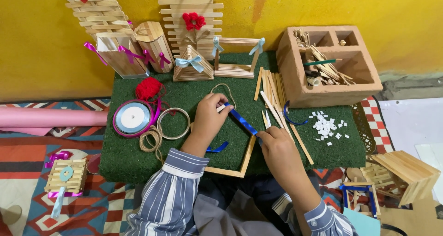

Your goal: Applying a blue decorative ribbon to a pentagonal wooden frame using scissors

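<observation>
The left hand [210, 116] is curled, its fingertips pinching a pale stick [222, 108] together with the upper end of a blue ribbon [243, 122]. The right hand [279, 148] is closed too, thumb and forefinger nipping the ribbon's lower end, so the ribbon runs taut between the two hands, slanting down toward the right one. Under both hands lies a stick frame [240, 164] on the green mat [129, 157]; a loose ribbon tail [217, 148] pokes out below the left wrist.

The ribbon is glossy and likely slippery: if either pinch eases, it may slide off the stick and any wrap would loosen. Pulling too hard could bend or snap the thin stick, or drag the frame askew on the mat. Just right of the right hand lie scissors [266, 119] and loose sticks [277, 97]; a sweep of that wrist could scatter them, or the white paper bits [326, 125] farther right. Left of the left hand, twine [151, 138] and tape rolls [134, 117] could snag the striped sleeve [170, 190].
</observation>
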